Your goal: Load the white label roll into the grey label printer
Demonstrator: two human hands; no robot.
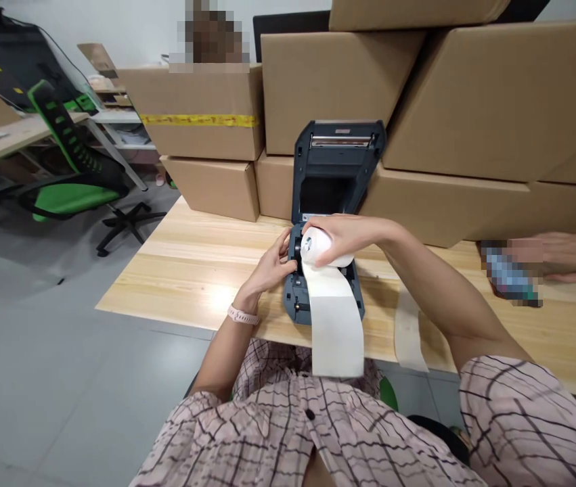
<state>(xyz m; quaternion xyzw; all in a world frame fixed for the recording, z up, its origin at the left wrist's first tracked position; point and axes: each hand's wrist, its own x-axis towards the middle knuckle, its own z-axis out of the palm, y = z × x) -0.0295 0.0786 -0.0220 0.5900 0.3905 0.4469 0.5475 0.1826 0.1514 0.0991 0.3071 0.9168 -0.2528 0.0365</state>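
Printer [325, 193]: dark grey-blue, standing by the near edge of the wooden table [166, 270], well right of its near left corner, as I view it through the head camera.
Lid [339, 161]: raised, its inner side facing the wearer.
Paper roll [315, 254]: white, at the printer's open bay; I cannot tell whether it is seated inside or held just above.
Right hand [351, 233]: clamped on the paper roll from above, thumb at its front.
Left hand [272, 267]: fingers apart, touching the left wall of the bay, which has black fittings inside; a pale wristband [243, 315] sits below.
Paper tail [337, 325]: runs from the roll over the printer's front and past the table's near edge.
Second strip [408, 331]: lies to the printer's right, overhanging that edge.
Cardboard boxes [338, 95]: stacked along the far edge, contents hidden from me; yellow tape [196, 120] crosses one.
Co-worker's hand [572, 257]: toward the table's right end, beside a pixelated bluish item [508, 274].
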